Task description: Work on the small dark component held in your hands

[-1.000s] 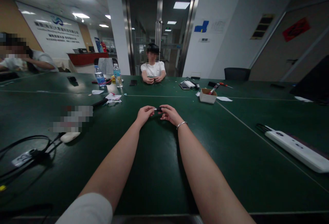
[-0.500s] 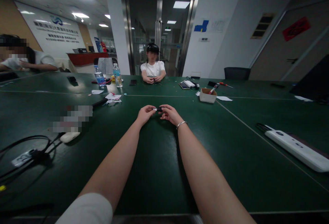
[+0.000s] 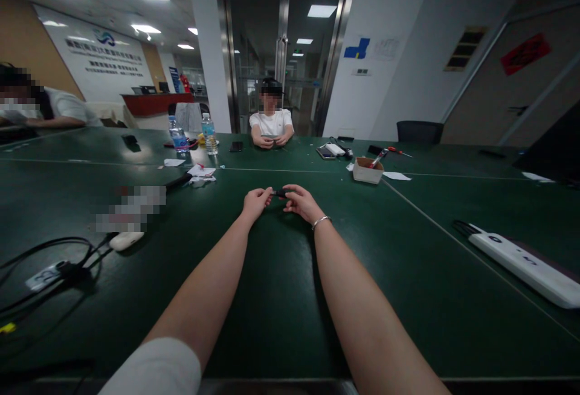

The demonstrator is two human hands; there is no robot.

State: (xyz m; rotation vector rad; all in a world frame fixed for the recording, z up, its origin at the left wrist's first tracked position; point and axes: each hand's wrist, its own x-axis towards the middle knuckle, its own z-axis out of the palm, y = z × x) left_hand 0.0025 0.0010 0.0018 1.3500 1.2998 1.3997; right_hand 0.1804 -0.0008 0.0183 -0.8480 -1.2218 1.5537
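Between my two hands, just above the green table, is a small black object with a short silvery end; it is too small to name for sure. My left hand is closed, with thumb and forefinger pinching its left, silvery end. On the other side my right hand, with a bracelet at the wrist, pinches the black end between thumb and forefinger. The other fingers of that hand are loosely curled. My fingertips cover parts of the object.
A small box holding a pen-like item stands beyond my right hand. Two water bottles stand back left. Cables lie at left, a long white device at right. Another person sits opposite.
My left fingers have closed further over the silvery end, so less of it shows. The right hand has hardly moved. The whole view has shifted slightly.
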